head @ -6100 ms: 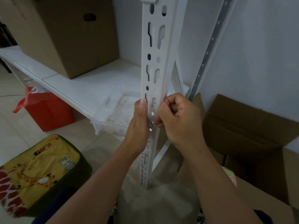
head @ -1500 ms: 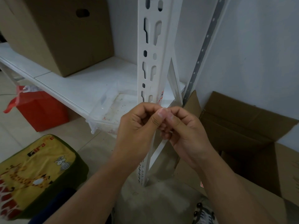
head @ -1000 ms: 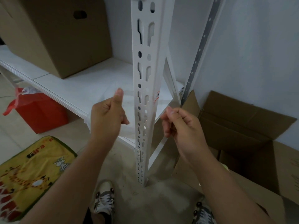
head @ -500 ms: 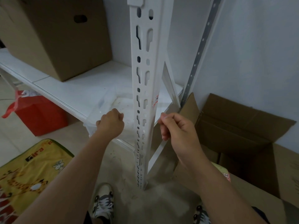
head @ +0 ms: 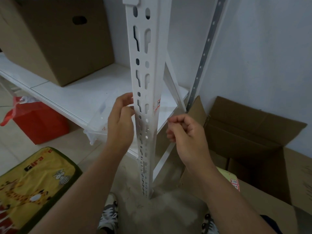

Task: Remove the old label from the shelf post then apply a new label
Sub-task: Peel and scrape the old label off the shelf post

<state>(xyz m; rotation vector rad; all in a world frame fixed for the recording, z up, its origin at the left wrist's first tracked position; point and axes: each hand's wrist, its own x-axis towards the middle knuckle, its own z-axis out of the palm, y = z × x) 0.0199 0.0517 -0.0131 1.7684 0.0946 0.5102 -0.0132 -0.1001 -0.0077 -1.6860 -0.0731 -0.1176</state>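
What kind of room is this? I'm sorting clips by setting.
Probably a storeroom or stock area. A white slotted shelf post holds a shelf carrying a closed cardboard box, an open cardboard box sits on the floor by the bare wall, and a label marks the post.

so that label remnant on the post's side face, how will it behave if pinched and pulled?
The label remnant looks thin, ragged and partly lifted, so it will probably be floppy and tear rather than peel whole. It likely weighs almost nothing. The shelf post is perforated metal standing on the floor, so it should stay stiff under the pull.
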